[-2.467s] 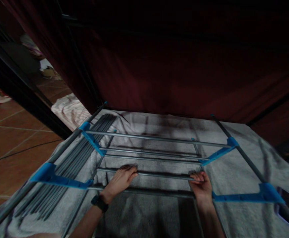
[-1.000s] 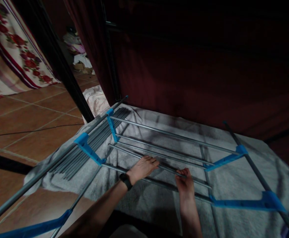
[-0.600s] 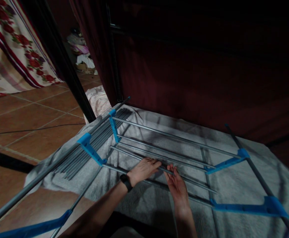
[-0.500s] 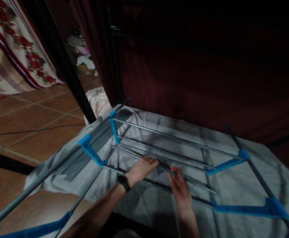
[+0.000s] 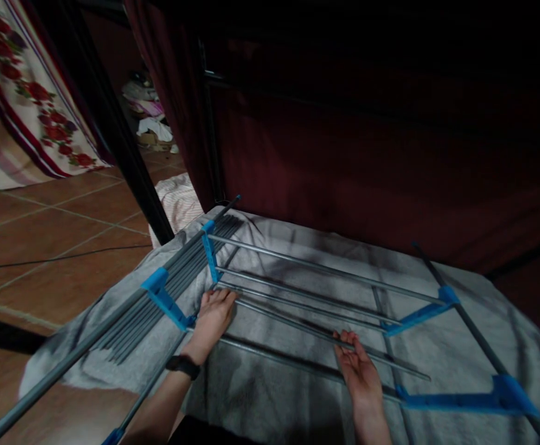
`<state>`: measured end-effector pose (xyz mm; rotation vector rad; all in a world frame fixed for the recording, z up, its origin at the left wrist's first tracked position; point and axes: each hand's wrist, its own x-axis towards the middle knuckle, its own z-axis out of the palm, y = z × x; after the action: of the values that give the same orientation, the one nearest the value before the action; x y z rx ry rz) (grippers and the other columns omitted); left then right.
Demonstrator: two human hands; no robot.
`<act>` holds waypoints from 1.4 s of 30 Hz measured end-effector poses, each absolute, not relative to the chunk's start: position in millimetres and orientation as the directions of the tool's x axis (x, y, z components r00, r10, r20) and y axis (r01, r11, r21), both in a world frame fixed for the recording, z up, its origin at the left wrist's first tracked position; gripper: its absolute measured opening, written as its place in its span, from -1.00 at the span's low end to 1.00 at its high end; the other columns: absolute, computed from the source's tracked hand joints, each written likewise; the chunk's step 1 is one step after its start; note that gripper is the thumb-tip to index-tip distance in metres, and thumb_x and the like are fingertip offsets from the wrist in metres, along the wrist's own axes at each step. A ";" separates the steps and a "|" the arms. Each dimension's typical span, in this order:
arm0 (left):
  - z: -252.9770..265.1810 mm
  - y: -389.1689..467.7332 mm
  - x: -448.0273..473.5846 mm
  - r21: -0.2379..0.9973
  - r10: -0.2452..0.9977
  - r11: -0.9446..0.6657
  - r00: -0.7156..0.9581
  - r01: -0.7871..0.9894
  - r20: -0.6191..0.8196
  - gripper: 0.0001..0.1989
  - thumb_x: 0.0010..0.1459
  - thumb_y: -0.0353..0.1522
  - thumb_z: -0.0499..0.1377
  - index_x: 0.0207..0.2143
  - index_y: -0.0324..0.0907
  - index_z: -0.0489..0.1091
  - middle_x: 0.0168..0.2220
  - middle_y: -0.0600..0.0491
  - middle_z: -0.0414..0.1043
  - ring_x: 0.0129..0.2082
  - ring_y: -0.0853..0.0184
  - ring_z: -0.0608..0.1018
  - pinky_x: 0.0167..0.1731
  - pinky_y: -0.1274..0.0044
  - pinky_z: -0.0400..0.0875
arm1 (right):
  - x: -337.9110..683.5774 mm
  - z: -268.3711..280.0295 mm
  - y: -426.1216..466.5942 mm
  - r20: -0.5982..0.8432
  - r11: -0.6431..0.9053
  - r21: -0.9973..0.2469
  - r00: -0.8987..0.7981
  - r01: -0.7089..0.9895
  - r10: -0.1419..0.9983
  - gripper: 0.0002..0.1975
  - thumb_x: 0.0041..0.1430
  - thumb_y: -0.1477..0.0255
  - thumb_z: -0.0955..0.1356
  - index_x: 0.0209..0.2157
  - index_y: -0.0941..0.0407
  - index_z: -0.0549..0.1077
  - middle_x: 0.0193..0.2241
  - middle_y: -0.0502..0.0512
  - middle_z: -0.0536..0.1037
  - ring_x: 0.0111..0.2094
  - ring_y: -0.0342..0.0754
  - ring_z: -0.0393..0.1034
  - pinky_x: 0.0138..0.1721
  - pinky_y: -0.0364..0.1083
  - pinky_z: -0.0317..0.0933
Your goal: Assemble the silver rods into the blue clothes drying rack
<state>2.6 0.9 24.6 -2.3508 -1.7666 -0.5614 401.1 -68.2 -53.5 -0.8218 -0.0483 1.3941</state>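
A loose grey metal rod [image 5: 288, 322] lies across both hands, above the grey blanket [image 5: 270, 395]. My left hand [image 5: 214, 314], with a black band on the wrist, is closed over the rod's left end. Palm up, my right hand [image 5: 359, 366] curls its fingers around it toward the other end, which sticks out to the right. Blue plastic brackets [image 5: 170, 301] on the left and more blue brackets [image 5: 464, 400] on the right belong to a rack frame. Several rods span the frame, including a far crossbar [image 5: 316, 267] and a near crossbar [image 5: 279, 356].
A bundle of grey rods [image 5: 158, 303] lies on the blanket at left, partly under a long side pole [image 5: 79, 343]. A black post [image 5: 125, 161] stands at left. Behind hangs a dark red curtain [image 5: 344, 179]. A cable [image 5: 65, 255] crosses the tiled floor.
My left hand has slid left along the rod to its end near the left brackets. My right hand has shifted slightly right and down, and the rod's right end has moved right.
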 end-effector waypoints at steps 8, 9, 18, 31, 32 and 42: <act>17.4 -3.2 37.6 0.105 0.845 -0.432 0.362 0.896 0.392 -0.76 0.26 -0.48 0.06 -0.13 -0.15 0.49 -0.17 -0.06 0.53 -0.10 0.15 0.53 0.06 0.24 0.39 | 346.1 -42.7 -55.2 -0.575 0.023 -0.413 0.280 -0.910 0.769 -0.97 0.14 0.41 0.45 -0.34 -0.01 0.55 -0.36 -0.09 0.62 -0.23 -0.15 0.56 0.05 -0.04 0.41; 15.6 -5.0 44.3 0.138 0.839 -0.480 0.407 0.866 0.362 -0.76 0.27 -0.47 0.06 -0.12 -0.15 0.48 -0.16 -0.05 0.53 -0.13 0.19 0.54 -0.01 0.30 0.43 | 336.7 -41.0 -54.9 -0.571 0.021 -0.412 0.276 -0.911 0.774 -0.96 0.12 0.40 0.47 -0.34 -0.01 0.55 -0.37 -0.09 0.62 -0.24 -0.15 0.56 0.04 -0.06 0.41; 11.3 -8.3 55.8 0.233 0.737 -0.661 0.558 0.713 0.382 -0.68 0.39 -0.38 -0.06 -0.03 -0.07 0.48 -0.11 0.04 0.57 -0.13 0.27 0.58 -0.04 0.38 0.41 | 340.6 -31.1 -66.0 -0.510 0.031 -0.479 0.307 -0.877 0.803 -0.85 -0.01 0.42 0.49 -0.33 0.03 0.55 -0.24 -0.01 0.64 -0.13 -0.06 0.55 -0.09 -0.04 0.43; 11.1 -1.6 52.3 0.196 0.674 -0.705 0.558 0.681 0.485 -0.71 0.42 -0.21 -0.02 0.00 -0.06 0.42 -0.16 0.08 0.56 -0.16 0.29 0.57 -0.06 0.41 0.34 | 360.1 1.4 -74.0 -0.402 0.226 -0.587 0.523 -0.777 0.752 -0.71 -0.15 0.36 0.60 -0.39 0.05 0.51 -0.32 -0.04 0.60 -0.21 -0.09 0.51 -0.04 -0.04 0.40; 14.9 -1.7 53.5 0.201 0.667 -0.710 0.554 0.675 0.498 -0.73 0.42 -0.22 -0.01 -0.05 -0.06 0.43 -0.18 0.08 0.56 -0.18 0.29 0.57 -0.07 0.42 0.34 | 361.2 1.9 -74.4 -0.401 0.224 -0.587 0.521 -0.778 0.754 -0.70 -0.17 0.37 0.61 -0.39 0.06 0.51 -0.33 -0.04 0.60 -0.21 -0.09 0.52 -0.05 -0.05 0.41; 51.8 -0.1 73.3 0.084 0.586 -0.755 0.611 0.650 0.533 -0.76 0.39 -0.39 0.00 -0.04 -0.09 0.44 -0.12 0.03 0.58 -0.15 0.25 0.57 -0.04 0.36 0.26 | 360.6 -2.4 -73.7 -0.435 0.088 -0.566 0.388 -0.820 0.813 -0.74 -0.21 0.49 0.59 -0.42 0.09 0.54 -0.31 0.03 0.64 -0.17 -0.03 0.52 0.10 0.07 0.33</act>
<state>73.3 -0.1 51.8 -2.7125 -1.0449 -0.8314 360.6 -73.7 -2.4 -0.8494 0.0103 1.2147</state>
